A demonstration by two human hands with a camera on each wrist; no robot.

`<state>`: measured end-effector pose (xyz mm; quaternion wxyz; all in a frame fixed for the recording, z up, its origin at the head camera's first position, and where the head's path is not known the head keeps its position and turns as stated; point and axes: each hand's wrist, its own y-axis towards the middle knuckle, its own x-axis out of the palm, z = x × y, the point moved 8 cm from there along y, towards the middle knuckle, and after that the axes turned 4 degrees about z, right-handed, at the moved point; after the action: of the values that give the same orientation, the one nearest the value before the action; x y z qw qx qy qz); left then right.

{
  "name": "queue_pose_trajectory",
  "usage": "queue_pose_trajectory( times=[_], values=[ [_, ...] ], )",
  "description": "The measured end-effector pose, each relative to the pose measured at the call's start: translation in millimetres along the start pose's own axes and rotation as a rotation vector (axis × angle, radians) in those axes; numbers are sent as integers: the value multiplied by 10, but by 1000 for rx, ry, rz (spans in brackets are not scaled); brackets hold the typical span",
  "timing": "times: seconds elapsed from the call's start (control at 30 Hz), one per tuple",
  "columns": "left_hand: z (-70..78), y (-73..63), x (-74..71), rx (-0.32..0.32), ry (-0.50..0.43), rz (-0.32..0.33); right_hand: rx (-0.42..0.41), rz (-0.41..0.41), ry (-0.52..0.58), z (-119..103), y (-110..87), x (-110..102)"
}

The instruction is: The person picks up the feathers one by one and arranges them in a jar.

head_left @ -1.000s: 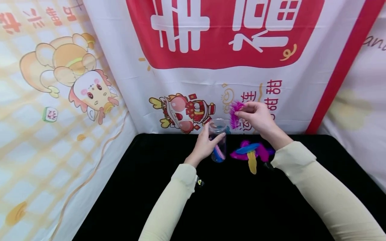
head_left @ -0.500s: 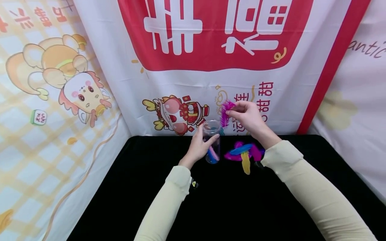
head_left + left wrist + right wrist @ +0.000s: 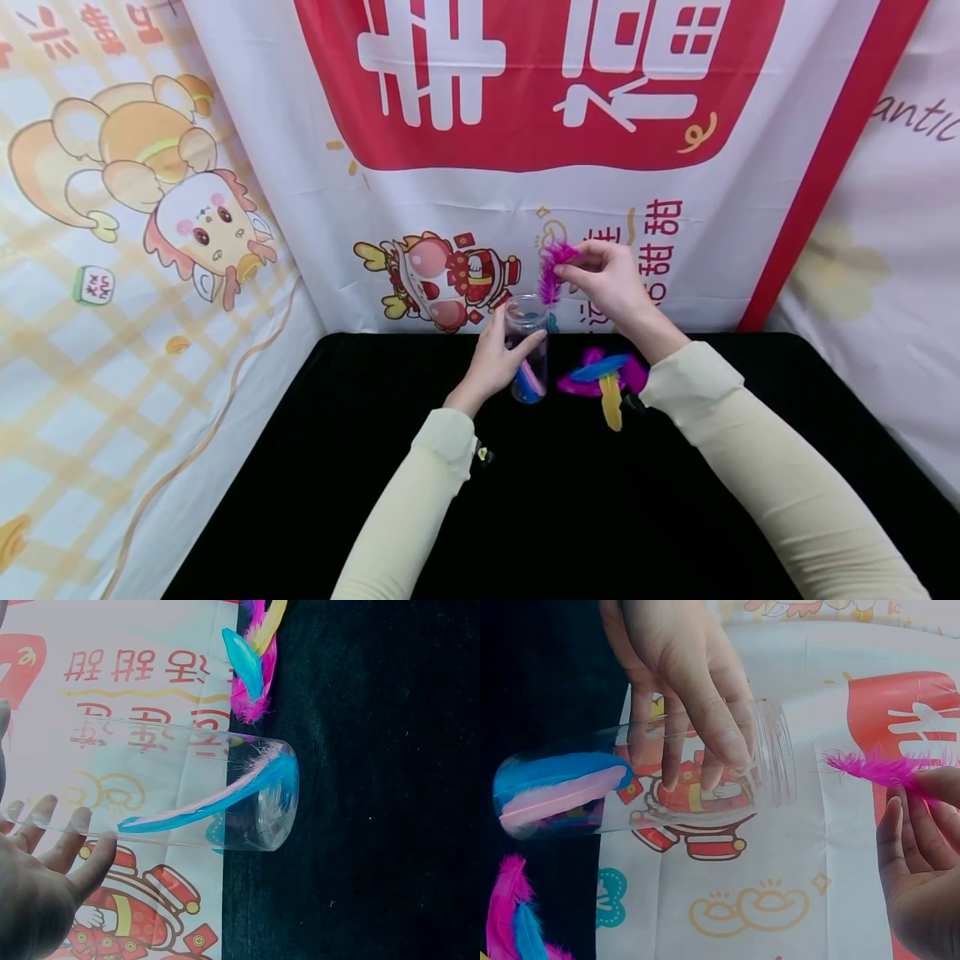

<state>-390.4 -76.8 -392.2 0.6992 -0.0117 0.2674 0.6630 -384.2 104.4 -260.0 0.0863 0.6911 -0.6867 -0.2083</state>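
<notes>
My left hand (image 3: 491, 358) grips a clear jar (image 3: 528, 333) near its top, thumb on the front and fingers round the far side. The jar is upright and without a lid. Inside it, a blue feather (image 3: 562, 771) and a pale pink feather (image 3: 562, 801) lean against the wall from the bottom. My right hand (image 3: 611, 279) pinches a magenta feather (image 3: 553, 271) between thumb and fingertips. The fluffy end hangs down just above the right side of the jar's mouth. In the right wrist view, a short gap separates this feather from the threaded rim.
To the right of the jar, a small pile of magenta feathers (image 3: 581, 383) lies on the black table (image 3: 570, 508). A blue feather (image 3: 600, 367) and a yellow feather (image 3: 611, 402) rest on top. A printed white cloth (image 3: 420, 196) hangs behind the table.
The right hand has moved left and slightly down, bringing the magenta feather from beside the jar to over its rim. The left hand keeps its grip on the jar. The head view has shifted slightly.
</notes>
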Motion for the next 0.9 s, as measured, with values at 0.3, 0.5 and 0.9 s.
queue_pose_trajectory(
  times=[0.3, 0.5, 0.9],
  values=[
    [-1, -2, -2, 4, -5, 1, -20, -2, 5, 40, 11, 73],
    [4, 5, -2, 8, -5, 7, -25, -13, -2, 60, 9, 97],
    [0, 2, -1, 11, -16, 1, -13, -79, -119, 200, -29, 193]
  ],
)
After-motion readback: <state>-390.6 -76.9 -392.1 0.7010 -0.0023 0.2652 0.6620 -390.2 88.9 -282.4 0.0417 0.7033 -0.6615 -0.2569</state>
